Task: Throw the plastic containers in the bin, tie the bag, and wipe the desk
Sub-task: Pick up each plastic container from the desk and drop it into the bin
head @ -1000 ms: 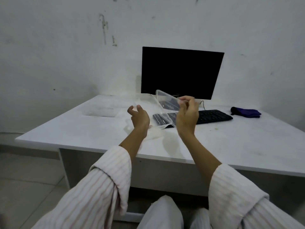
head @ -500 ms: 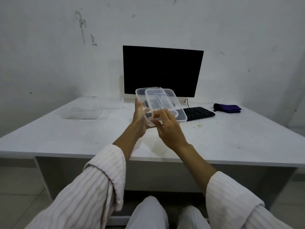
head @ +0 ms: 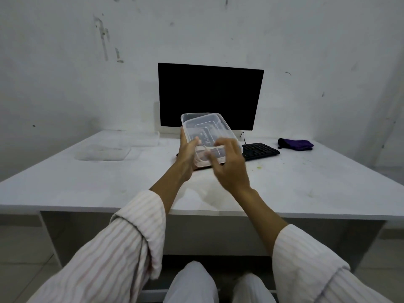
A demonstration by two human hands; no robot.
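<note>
Containers (head: 205,132), clear plastic and nested one in the other, are held up over the middle of the desk (head: 109,184), in front of the monitor (head: 211,96). Their long axis runs from about 11 o'clock, far end, to 5 o'clock, near end, with the open side tilted toward the camera. The left hand (head: 185,158) grips the left long edge, thumb curled over the rim. The right hand (head: 227,167) is at the near right corner, fingers loosely spread and blurred; whether they clamp the plastic or only touch it cannot be told.

At 10 o'clock from the held pair, more clear containers (head: 105,153) lie flat on the desk. At 3 o'clock, a black keyboard (head: 260,150) sits partly behind the held plastic, and further right a purple cloth (head: 295,144) lies near the back edge. Small greenish specks mark the white desktop on the right. The wall (head: 65,73) behind is pale and scuffed.
</note>
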